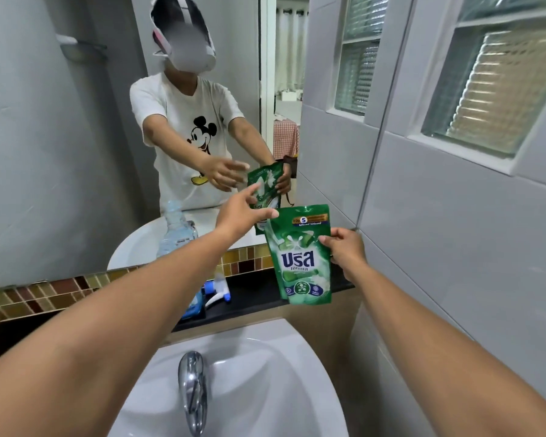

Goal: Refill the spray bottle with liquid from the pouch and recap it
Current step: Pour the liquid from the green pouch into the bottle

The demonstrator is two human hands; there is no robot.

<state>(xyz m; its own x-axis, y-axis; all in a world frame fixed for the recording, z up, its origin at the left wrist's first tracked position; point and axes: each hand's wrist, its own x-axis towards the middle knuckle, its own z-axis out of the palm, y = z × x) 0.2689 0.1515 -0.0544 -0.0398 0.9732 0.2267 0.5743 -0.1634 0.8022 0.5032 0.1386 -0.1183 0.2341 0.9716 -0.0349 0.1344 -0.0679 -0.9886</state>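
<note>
Fingers [323, 239] of the right hand [347, 247] were closed on the right edge of the green pouch [301, 257], thumb on its printed front, so that the pouch was held upright in the air above the black counter [256, 299] and in front of the mirror [76, 137]. Fingers of the left hand [241, 212] were spread and loose, gripping nothing; the thumb tip lay at the pouch's top left corner, and whether it touched could not be told.

Most of the spray bottle [193, 305] was hidden behind the left forearm; a blue-tinted lower part was seen on the counter, at the mirror's foot. Just to its right, the white and blue spray head [216, 288] was seen on the counter, apart from the pouch; whether it was still joined to the bottle could not be told.

Below the counter, the white sink [265, 373] was seen with 1 chrome tap [193, 392] at its near rim. In the mirror, the pouch and both arms were reflected. White tiles and 2 glass-block windows [492, 89] were seen on the right wall.
</note>
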